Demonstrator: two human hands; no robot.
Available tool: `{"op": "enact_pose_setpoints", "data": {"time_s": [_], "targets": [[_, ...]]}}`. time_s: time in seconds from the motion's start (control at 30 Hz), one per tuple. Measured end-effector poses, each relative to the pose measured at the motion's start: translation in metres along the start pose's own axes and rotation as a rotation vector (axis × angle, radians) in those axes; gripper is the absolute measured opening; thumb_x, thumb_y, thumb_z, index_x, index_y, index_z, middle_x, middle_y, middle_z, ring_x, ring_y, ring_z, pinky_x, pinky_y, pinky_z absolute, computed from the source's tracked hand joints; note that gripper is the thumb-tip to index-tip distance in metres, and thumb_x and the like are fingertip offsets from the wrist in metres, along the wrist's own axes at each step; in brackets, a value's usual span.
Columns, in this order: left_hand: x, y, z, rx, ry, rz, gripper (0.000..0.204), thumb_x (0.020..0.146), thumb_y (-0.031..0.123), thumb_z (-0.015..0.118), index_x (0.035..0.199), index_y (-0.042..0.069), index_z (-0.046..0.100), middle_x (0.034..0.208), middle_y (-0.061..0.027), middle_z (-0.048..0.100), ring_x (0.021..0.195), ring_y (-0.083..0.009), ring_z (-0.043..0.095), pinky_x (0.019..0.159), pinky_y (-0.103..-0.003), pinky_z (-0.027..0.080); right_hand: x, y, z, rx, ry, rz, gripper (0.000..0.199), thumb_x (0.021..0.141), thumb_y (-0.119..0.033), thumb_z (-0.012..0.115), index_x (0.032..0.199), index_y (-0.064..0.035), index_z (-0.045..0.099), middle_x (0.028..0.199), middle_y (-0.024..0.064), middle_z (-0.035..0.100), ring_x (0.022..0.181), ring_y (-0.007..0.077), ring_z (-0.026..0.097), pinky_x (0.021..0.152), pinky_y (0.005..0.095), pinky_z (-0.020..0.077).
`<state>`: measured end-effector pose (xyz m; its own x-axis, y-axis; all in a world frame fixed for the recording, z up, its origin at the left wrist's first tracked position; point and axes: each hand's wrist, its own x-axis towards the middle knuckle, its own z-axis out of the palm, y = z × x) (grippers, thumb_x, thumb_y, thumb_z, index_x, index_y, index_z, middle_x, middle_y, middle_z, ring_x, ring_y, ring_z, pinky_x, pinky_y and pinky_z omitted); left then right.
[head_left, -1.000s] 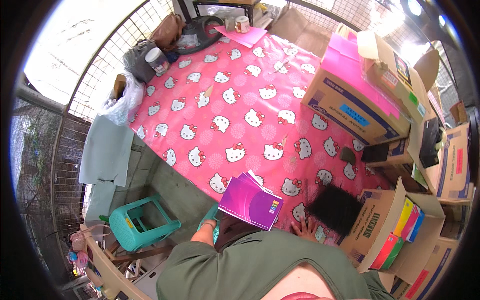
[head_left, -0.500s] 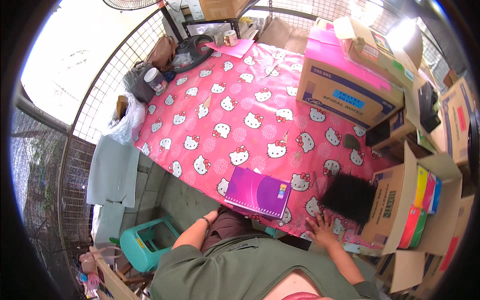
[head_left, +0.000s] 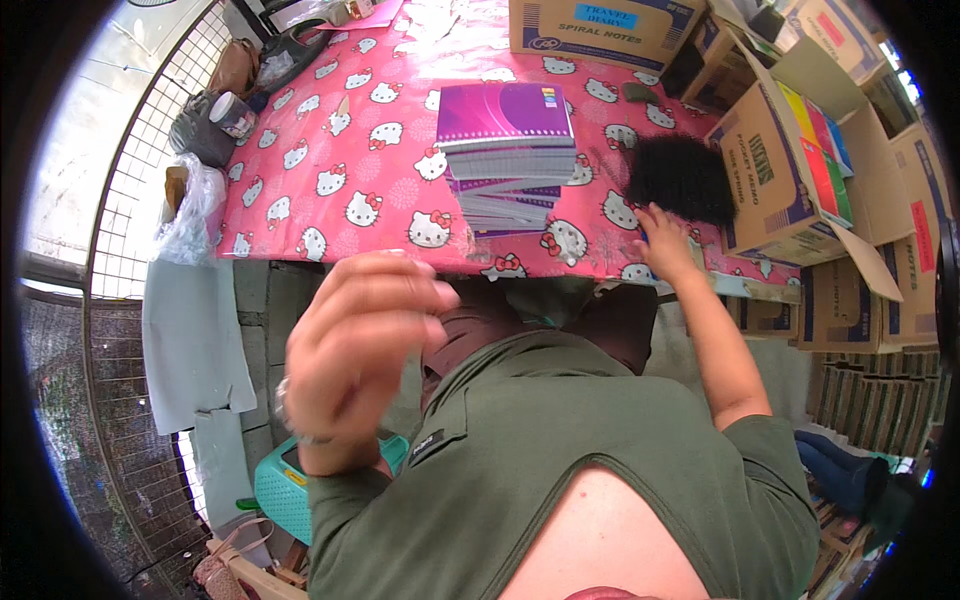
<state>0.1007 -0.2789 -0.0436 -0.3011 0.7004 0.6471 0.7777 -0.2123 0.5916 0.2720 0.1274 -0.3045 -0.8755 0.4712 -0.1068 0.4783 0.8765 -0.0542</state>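
A tall, slightly uneven stack of purple spiral notebooks stands on the pink cat-print tablecloth, near the table's front edge. My left hand is raised off the table, in front of my body and left of the stack. Its fingers are loosely bent and a little blurred, with nothing visible in them. At the table's front right, my right hand rests with its fingers apart. A small bluish patch shows by its fingers, too small to make out. Just beyond that hand lies a black fuzzy mass.
An open carton holding colourful pads stands at the right, with more cartons behind and below. A large box sits at the back. Plastic bag and jar line the left edge. A teal stool is at lower left.
My left hand has risen from beside my lap into the space before my chest. My view has tilted, so the notebook stack's side now shows. My right hand stays at the table's front right.
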Motion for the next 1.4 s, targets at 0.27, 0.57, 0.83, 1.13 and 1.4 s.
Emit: {"op": "enact_pose_setpoints", "data": {"time_s": [0.27, 0.57, 0.83, 1.13, 1.4], "targets": [[0.024, 0.093, -0.030, -0.067, -0.304, 0.378, 0.018, 0.090, 0.009, 0.060, 0.108, 0.014, 0.063, 0.103, -0.0109, 0.071, 0.085, -0.0296, 0.070, 0.081, -0.044, 0.056, -0.019, -0.010, 0.036, 0.017, -0.118, 0.184, 0.068, 0.094, -0.048, 0.060, 0.154, -0.0291, 0.034, 0.164, 0.0158, 0.024, 0.147, 0.0447, 0.025, 0.114, 0.0674, 0.0235], [0.010, 0.095, -0.048, -0.140, -0.375, 0.391, 0.019, 0.096, 0.015, 0.058, 0.115, 0.017, 0.060, 0.103, -0.0105, 0.071, 0.079, -0.0265, 0.071, 0.075, -0.040, 0.057, -0.015, -0.004, 0.039, 0.016, -0.221, 0.206, 0.070, 0.094, -0.047, 0.061, 0.155, -0.0287, 0.033, 0.166, 0.0158, 0.017, 0.151, 0.0447, 0.016, 0.114, 0.0693, 0.0217], [0.042, 0.067, -0.070, -0.234, -0.342, 0.474, 0.020, 0.097, 0.019, 0.065, 0.117, 0.017, 0.062, 0.098, -0.0077, 0.072, 0.068, -0.0193, 0.071, 0.058, -0.029, 0.050, -0.014, -0.016, 0.031, 0.034, -0.191, 0.180, 0.071, 0.093, -0.048, 0.061, 0.155, -0.0275, 0.033, 0.165, 0.0173, 0.018, 0.150, 0.0460, 0.017, 0.114, 0.0676, 0.0248], [0.065, 0.058, -0.083, -0.697, -0.314, 0.564, 0.032, 0.089, 0.014, 0.070, 0.121, 0.017, 0.066, 0.108, 0.0039, 0.068, 0.071, -0.0165, 0.063, 0.059, -0.027, 0.042, -0.013, 0.007, 0.021, -0.047, -0.103, 0.175, 0.056, 0.092, -0.017, 0.055, 0.146, -0.0286, 0.048, 0.160, 0.0116, 0.033, 0.148, 0.0394, 0.028, 0.115, 0.0688, 0.0223], [0.082, -0.007, -0.102, -0.971, -0.257, 0.462, 0.035, 0.088, 0.011, 0.069, 0.123, 0.013, 0.063, 0.105, 0.0012, 0.065, 0.080, -0.0147, 0.059, 0.065, -0.027, 0.044, 0.093, -0.006, -0.057, 0.329, 0.307, -0.081, 0.021, 0.087, -0.018, 0.065, 0.103, -0.0048, 0.072, 0.103, 0.0177, 0.070, 0.101, 0.0380, 0.065, 0.092, 0.0466, 0.0507]]}}
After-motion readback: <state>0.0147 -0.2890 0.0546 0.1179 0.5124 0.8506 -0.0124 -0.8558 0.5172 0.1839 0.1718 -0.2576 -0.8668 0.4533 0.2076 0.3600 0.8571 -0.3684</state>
